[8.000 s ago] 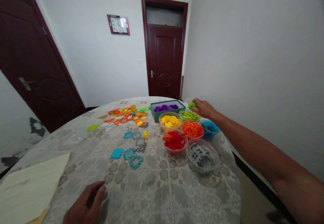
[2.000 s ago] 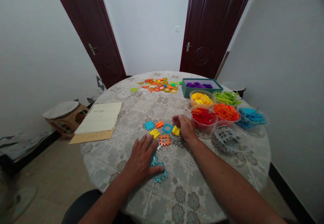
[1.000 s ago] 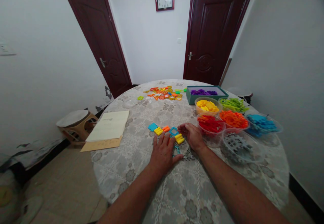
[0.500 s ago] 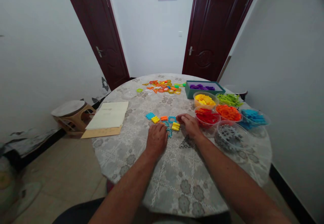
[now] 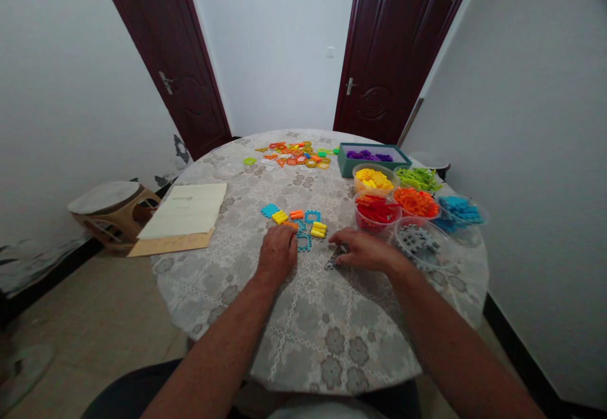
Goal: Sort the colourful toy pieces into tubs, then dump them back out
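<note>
My left hand (image 5: 277, 251) rests on the table with its fingers curled together, the tips by an orange piece (image 5: 291, 224); what they grip, if anything, is hidden. Beside it lie toothed blue square plastic building pieces (image 5: 303, 242), some of them frames. Yellow ribbed pieces (image 5: 318, 229) lie right of these, and another yellow piece (image 5: 279, 217) sits by a solid blue square (image 5: 270, 210). My right hand (image 5: 363, 249) is low over a grey triangle building piece (image 5: 332, 261), thumb and forefinger apart around it and partly covering it.
To the right stand clear tubs of red (image 5: 377, 212), yellow (image 5: 374, 179), green, orange, blue and grey pieces (image 5: 422, 242). Behind them is a green box (image 5: 348, 165) with purple pieces. Mixed pieces (image 5: 296, 155) lie at the far side; papers (image 5: 184, 210) lie at the left edge.
My right hand has left the blue frame and come back toward me, onto the grey triangle. The left hand stays by the blue pieces. The view has tipped slightly downward.
</note>
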Available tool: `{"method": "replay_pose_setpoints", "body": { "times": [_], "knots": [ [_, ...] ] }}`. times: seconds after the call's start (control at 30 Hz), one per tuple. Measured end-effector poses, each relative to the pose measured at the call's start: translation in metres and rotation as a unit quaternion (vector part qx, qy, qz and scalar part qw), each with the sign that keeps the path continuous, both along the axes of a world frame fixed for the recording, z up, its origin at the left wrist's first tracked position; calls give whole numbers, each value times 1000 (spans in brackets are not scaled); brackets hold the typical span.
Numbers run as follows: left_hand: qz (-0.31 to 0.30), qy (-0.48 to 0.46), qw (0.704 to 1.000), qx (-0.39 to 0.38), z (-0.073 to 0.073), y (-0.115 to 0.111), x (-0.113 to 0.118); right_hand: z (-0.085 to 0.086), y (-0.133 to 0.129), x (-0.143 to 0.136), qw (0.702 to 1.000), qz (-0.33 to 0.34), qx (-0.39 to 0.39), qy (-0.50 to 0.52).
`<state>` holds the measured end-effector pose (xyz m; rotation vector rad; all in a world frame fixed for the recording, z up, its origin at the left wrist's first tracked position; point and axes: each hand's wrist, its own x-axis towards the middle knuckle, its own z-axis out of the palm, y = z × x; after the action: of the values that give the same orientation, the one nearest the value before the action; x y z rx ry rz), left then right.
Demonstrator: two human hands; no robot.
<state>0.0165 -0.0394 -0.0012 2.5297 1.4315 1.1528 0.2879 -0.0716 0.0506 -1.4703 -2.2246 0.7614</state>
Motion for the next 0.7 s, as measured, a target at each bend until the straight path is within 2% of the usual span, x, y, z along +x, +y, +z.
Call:
{"method": "replay_pose_setpoints", "body": {
  "times": [0.13,0.3,0.53,0.7],
  "knots": [
    [2,-38,999,-6,2,0,-6,-7,-10,6,999,14,-7,38],
    [38,-73,996,-13,9,0,-22,-9,-6,6,999,13,-6,52],
    [94,-125,987,-44,21,2,-39,-20,1,-14,989,-11,58,135],
    [90,-74,992,-42,27,-4,-36,-29,3,-28,980,-61,45,187]
  ]
}}
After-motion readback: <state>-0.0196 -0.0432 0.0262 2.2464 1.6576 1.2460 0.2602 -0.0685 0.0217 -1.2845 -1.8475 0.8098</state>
